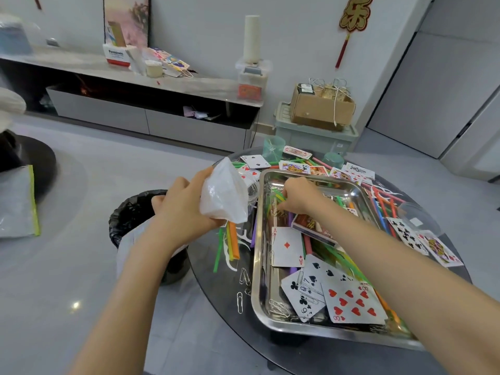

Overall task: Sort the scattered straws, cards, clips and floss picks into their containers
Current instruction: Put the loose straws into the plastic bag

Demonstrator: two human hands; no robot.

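Shiny, mirror-smooth metal tray; glossy dark glass desk; thin crinkled white plastic bag at nine o'clock; bright plastic straws.

Bright, even indoor light; wide-angle edges bend, glare spots the floor.

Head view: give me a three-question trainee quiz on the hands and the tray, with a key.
1. True or false: the left hand holds a white plastic bag.
2. Multiple choice: inside the steel tray, the right hand grips A) green straws, B) a floss pick, C) a paper clip.
3. Fill in: the face-up card in the tray's middle is the ace of ____.
Key: 1 true; 2 A; 3 diamonds.
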